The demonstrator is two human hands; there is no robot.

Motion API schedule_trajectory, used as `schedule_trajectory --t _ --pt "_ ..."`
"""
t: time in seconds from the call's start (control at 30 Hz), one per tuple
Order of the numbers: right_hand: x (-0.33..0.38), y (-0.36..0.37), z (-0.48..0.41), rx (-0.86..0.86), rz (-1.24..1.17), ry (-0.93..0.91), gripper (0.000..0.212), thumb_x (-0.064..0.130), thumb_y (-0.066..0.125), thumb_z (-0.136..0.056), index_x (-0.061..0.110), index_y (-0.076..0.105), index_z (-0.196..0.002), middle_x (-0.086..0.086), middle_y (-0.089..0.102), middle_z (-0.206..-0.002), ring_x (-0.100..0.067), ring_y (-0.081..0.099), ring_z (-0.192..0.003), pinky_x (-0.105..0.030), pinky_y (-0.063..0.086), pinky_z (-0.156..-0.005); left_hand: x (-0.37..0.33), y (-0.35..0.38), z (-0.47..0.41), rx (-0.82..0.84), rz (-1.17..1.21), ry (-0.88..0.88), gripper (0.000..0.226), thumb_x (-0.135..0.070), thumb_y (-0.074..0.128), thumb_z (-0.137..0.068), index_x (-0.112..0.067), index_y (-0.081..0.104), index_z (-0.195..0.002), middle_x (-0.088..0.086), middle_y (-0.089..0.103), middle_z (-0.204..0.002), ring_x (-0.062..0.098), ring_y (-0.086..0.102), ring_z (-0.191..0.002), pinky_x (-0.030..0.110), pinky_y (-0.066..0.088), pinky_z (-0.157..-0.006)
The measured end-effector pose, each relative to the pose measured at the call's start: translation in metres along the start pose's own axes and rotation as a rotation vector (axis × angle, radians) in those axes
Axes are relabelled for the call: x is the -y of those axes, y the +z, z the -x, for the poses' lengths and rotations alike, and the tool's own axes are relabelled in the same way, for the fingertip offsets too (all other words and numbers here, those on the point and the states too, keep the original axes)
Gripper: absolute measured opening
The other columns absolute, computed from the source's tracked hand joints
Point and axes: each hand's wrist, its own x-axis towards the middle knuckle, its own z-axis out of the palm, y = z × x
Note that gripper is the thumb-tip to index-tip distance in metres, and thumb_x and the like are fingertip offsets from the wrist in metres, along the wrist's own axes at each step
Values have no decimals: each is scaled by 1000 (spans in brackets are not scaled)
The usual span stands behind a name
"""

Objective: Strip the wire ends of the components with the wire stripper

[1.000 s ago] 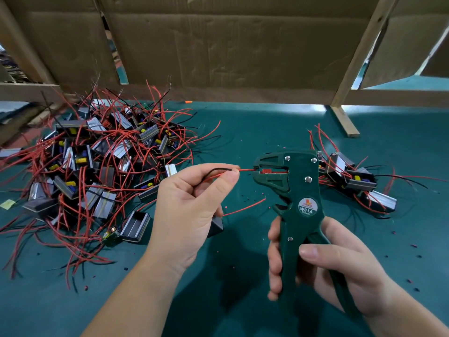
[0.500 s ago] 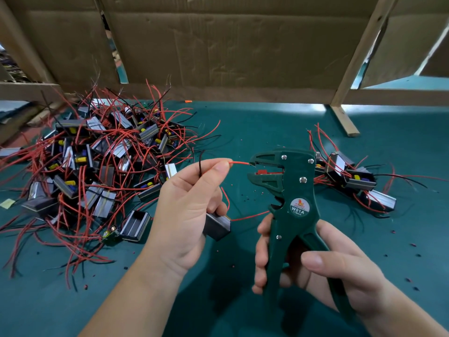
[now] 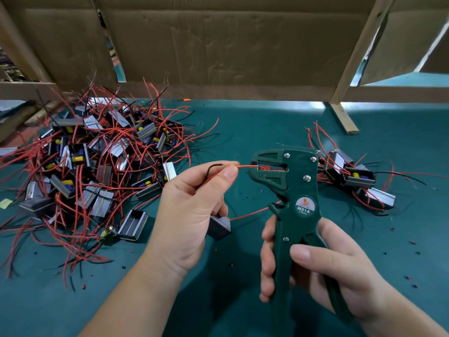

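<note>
My left hand pinches a red wire between thumb and forefinger, and a black wire loops over the fingers. The wire's component, a dark metal box, hangs under that palm. The red wire's end lies inside the jaws of the green wire stripper. My right hand grips the stripper's handles and holds it upright, jaws pointing left.
A large heap of components with red and black wires lies on the green mat at the left. A smaller group of components lies at the right, behind the stripper. Bits of insulation dot the mat. Cardboard and a wooden post close the back.
The red wire end, short of the jaws half a second ago, now sits inside them. The stripper has shifted slightly right and its handles have drawn closer.
</note>
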Motion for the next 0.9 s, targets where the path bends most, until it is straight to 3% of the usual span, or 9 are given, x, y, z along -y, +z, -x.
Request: schedule_trajectory --t 0.5,0.63,0.7,0.77,0.8,0.9 --pt "0 9 0 -164 109 45 44 42 84 -66 10 62 -86 -18 60 -69 -33 60 -59 -45 53 -59 1 -3 -1 -4 -98 60 11 -20 68 -73 -27 77 -73 -12 55 -49 1 39 -41 17 39 -46" --pt "-4 11 -4 -431 200 47 47 44 81 -57 9 53 -70 -15 52 -56 -27 49 -40 -33 46 -43 3 -6 -3 10 -232 96 12 -21 69 -78 -28 78 -82 -10 53 -52 4 41 -45 14 39 -45" --pt "-4 9 -8 -486 203 46 40 44 75 -58 11 54 -64 -15 50 -55 -25 46 -37 -30 43 -40 5 -5 -3 47 -304 85 15 -31 62 -82 -32 77 -83 2 52 -55 9 41 -49 16 41 -47" --pt "-2 6 -9 -483 126 56 38 42 75 -57 10 56 -67 -16 50 -57 -26 48 -40 -31 44 -41 8 -3 -2 78 -327 63 26 -38 51 -87 -34 74 -76 21 54 -61 11 42 -50 22 44 -51" --pt "-1 4 -10 -464 65 62 39 40 77 -55 9 58 -71 -17 51 -59 -27 50 -42 -33 45 -42 9 -3 -2 80 -344 70 30 -38 47 -90 -34 73 -78 23 52 -60 12 42 -50 24 45 -52" --pt "-2 0 -11 -401 -100 7 52 35 85 -47 5 64 -84 -21 57 -70 -34 59 -57 -45 53 -52 10 -5 -3 12 -418 114 29 -31 45 -100 -28 72 -92 -6 39 -47 13 41 -45 23 44 -48"
